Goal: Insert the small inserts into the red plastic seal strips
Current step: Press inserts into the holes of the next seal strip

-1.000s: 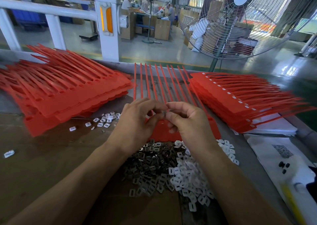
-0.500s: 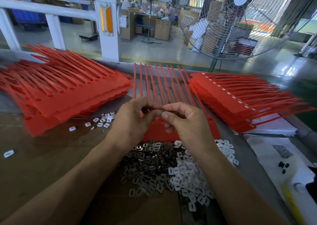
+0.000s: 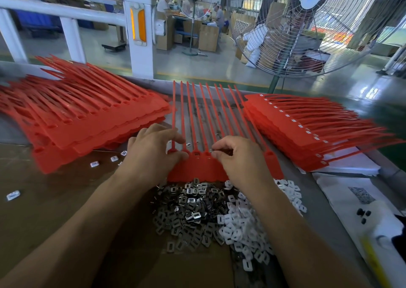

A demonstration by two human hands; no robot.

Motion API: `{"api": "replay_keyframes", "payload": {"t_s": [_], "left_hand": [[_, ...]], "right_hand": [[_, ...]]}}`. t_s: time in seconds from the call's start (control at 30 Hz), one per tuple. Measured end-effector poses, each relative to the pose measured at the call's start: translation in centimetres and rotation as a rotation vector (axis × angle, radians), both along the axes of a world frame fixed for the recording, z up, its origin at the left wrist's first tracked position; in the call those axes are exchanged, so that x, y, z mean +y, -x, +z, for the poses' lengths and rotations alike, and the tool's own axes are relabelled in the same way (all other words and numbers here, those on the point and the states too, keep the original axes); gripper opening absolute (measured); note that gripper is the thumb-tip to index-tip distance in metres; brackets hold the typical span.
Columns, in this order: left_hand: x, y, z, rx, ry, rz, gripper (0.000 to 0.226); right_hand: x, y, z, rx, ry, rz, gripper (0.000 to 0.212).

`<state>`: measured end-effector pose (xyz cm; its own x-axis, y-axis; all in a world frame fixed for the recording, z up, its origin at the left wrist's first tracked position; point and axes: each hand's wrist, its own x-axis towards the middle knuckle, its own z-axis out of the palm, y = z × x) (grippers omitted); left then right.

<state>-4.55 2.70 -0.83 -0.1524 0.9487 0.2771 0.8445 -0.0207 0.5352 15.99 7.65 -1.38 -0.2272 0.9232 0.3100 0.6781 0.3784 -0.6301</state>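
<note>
Factory floor behind, big fan (image 3: 307, 23) past the counter (image 3: 55, 199). Red seal strip sheet (image 3: 197, 169) lies flat between both hands, tails fanning away. Left hand (image 3: 151, 153) pinches its left edge; right hand (image 3: 239, 158) pinches a small insert (image 3: 211, 150) at a strip head. Grey and white inserts pile (image 3: 208, 213) sits just nearer than the grip. Right-hand fingertips hide the slot.
</note>
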Motion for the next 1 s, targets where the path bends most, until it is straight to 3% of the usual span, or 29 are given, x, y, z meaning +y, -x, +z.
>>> {"api": "replay_keyframes", "payload": {"t_s": [0.2, 0.67, 1.0], "left_hand": [[-0.1, -0.1, 0.0, 0.006, 0.146, 0.039, 0.04], [-0.1, -0.3, 0.1, -0.021, 0.181, 0.043, 0.035], [-0.1, -0.3, 0.2, -0.049, 0.198, 0.034, 0.037]], "right_hand": [[0.6, 0.3, -0.4, -0.109, -0.023, -0.004, 0.011], [1.1, 0.6, -0.1, -0.208, 0.062, 0.025, 0.016], [0.0, -0.5, 0.4, -0.094, 0.04, 0.097, 0.017]]}}
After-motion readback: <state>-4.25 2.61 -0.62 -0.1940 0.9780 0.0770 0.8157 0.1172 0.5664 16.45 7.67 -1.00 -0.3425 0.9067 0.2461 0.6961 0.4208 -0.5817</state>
